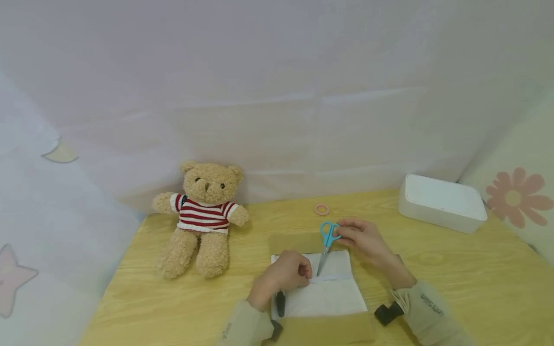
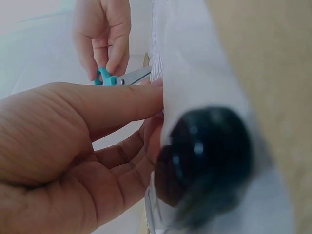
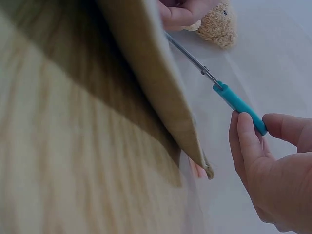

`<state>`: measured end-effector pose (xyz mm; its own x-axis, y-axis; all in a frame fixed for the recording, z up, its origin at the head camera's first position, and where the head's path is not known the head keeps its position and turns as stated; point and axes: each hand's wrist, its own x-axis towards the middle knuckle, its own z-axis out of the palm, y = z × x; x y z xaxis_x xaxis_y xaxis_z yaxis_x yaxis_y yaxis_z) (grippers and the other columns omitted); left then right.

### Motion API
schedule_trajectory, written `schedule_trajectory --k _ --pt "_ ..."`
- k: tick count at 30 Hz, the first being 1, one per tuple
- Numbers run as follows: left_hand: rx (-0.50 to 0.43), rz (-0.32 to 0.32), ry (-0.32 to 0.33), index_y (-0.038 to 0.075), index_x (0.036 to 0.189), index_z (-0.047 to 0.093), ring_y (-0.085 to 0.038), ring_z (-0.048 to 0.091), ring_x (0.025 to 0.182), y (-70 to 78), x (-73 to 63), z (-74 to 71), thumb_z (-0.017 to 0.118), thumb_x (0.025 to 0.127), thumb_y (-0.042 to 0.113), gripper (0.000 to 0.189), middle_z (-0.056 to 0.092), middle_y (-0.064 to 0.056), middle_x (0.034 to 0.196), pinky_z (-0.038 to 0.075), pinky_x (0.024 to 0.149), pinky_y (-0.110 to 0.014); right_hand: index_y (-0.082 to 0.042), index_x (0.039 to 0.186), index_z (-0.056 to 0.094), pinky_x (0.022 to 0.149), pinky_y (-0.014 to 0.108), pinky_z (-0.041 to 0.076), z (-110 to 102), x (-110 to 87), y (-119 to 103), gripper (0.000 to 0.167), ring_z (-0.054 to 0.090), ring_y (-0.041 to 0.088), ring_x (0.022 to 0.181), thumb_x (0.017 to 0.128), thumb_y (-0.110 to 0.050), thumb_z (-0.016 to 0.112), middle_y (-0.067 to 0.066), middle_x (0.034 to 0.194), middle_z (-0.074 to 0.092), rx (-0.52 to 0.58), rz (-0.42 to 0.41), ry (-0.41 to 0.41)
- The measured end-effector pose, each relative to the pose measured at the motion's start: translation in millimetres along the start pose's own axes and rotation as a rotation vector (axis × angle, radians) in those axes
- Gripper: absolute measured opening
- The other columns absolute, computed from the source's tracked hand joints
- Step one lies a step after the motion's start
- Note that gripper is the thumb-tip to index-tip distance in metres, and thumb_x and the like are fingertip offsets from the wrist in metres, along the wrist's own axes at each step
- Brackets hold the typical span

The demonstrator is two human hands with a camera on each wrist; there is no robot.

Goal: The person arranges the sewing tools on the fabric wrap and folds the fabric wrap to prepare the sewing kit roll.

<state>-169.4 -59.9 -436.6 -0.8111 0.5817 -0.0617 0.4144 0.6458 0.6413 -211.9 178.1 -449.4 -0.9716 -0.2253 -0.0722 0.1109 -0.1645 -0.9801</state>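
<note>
My right hand (image 1: 365,241) holds a pair of scissors (image 1: 330,235) by its light-blue handles, thumb on one side and fingers on the other. The blades slant down over a white folded cloth (image 1: 322,300), tip close to its middle fold. At that fold, my left hand (image 1: 289,271) pinches the cloth edge between thumb and fingers, as the left wrist view shows. The right wrist view has the scissors (image 3: 236,103) edge-on, blades reaching toward the left hand. A black, rounded item (image 1: 280,303) lies on the cloth's left side, blurred in the left wrist view.
Under the cloth is a tan mat (image 1: 324,329) on the wooden table (image 1: 242,307). A pink ring (image 1: 321,209) lies behind the scissors. The teddy bear (image 1: 203,216) in a striped shirt sits at left. At back right stands a white box (image 1: 441,204).
</note>
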Motion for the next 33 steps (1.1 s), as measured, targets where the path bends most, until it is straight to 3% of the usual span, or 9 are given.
schedule_trajectory --k 5,10,25,33 --pt "0.009 -0.015 -0.012 0.011 0.068 0.065 -0.004 0.043 0.067 3.1 2.4 -0.4 0.075 0.076 -0.001 0.018 0.049 0.010 0.066 0.039 0.063 -0.019 0.022 0.126 0.041 0.086 0.030 0.051 0.9 0.8 2.6 0.043 0.066 0.021 0.095 0.094 -0.002 0.057 0.017 0.102 0.065 -0.023 0.009 0.008" --pt "0.014 0.022 -0.009 0.010 0.068 0.065 -0.002 0.043 0.065 1.9 2.7 0.3 0.075 0.077 0.000 0.017 0.050 0.011 0.065 0.039 0.063 -0.018 0.019 0.123 0.046 0.088 0.034 0.051 7.4 5.3 4.5 0.039 0.066 0.024 0.097 0.093 -0.003 0.059 0.018 0.103 0.064 -0.042 0.022 -0.016" --pt "-0.003 0.055 0.007 0.009 0.072 0.062 -0.002 0.043 0.063 -1.1 -0.1 -2.2 0.072 0.078 -0.002 0.016 0.051 0.008 0.066 0.042 0.060 -0.016 0.019 0.120 0.047 0.080 0.030 0.054 13.6 9.2 7.9 0.037 0.066 0.020 0.089 0.091 0.000 0.061 0.015 0.098 0.065 -0.111 0.134 -0.186" --pt "-0.003 0.041 -0.010 0.009 0.073 0.061 -0.003 0.044 0.064 -0.5 -0.7 -2.9 0.069 0.081 -0.002 0.016 0.051 0.007 0.068 0.041 0.059 -0.017 0.019 0.113 0.055 0.076 0.032 0.055 14.0 5.2 12.0 0.031 0.068 0.020 0.083 0.089 0.001 0.062 0.014 0.094 0.067 -0.217 0.137 -0.313"
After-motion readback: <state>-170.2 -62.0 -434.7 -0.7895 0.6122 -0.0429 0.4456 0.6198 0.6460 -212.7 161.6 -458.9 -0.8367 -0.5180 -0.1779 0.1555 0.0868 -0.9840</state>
